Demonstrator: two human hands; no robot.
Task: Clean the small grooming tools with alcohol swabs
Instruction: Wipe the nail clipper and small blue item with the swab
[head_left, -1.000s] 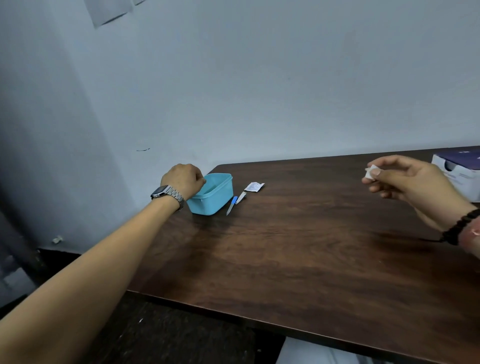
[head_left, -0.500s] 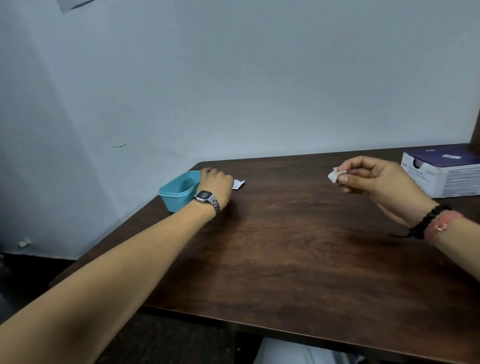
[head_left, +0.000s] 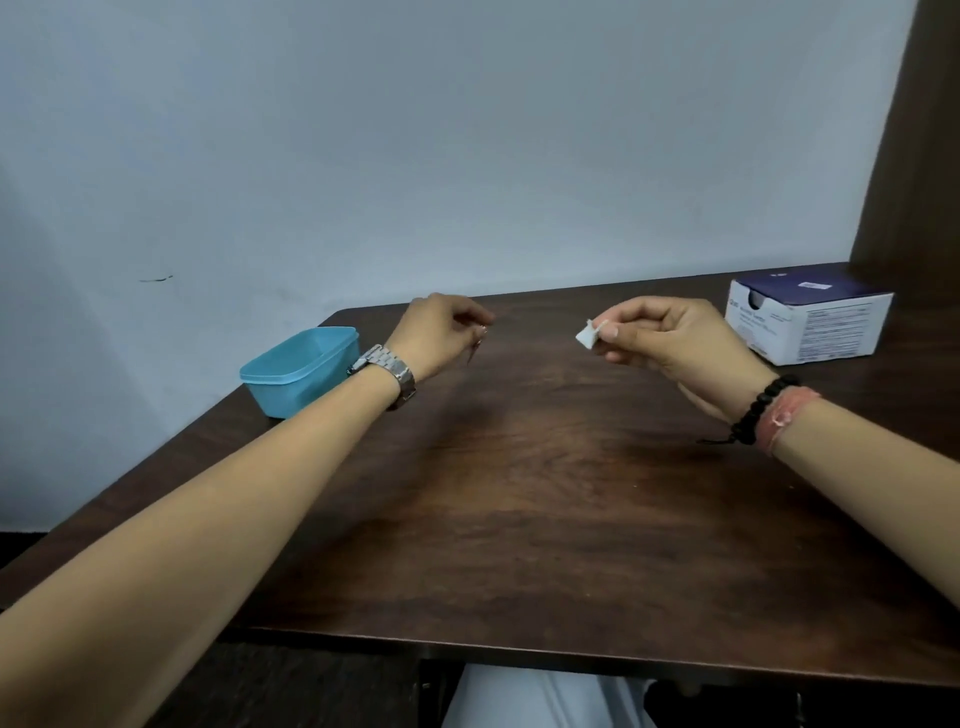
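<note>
- Pinching a small folded white swab (head_left: 587, 335) between thumb and fingertips, the right hand (head_left: 670, 338) hangs above the far right part of the bench (head_left: 545, 519), its other fingers curled in under the palm.
- The left hand (head_left: 441, 335) is raised above the bench near the far edge, fingers curled; a thin, dark, pointed grooming tool (head_left: 475, 348) pokes down from its fingertips, held in a pinch. The tool is small and blurred, so what kind it is cannot be told.
- The two hands face each other with a gap of bare wood between them; swab and tool are apart, not touching.
- A metal wristwatch (head_left: 387, 371) sits on the left wrist; a black bead bracelet (head_left: 761, 408) and a reddish thread band (head_left: 784, 421) sit on the right wrist.
- A turquoise plastic tub (head_left: 298, 371) stands at the far left corner of the bench, just beside the left forearm, which covers part of its right end. Its inside is not visible enough to tell what it holds.
- A white and dark blue cardboard box (head_left: 810, 319) stands at the far right of the bench, behind the right hand, close to the wall; its print is too small to read.
- A pale grey wall (head_left: 467, 156) rises behind the bench, with a dark wooden panel (head_left: 914, 156) at the right edge.
- White cloth (head_left: 540, 699) shows below the near edge of the bench.
</note>
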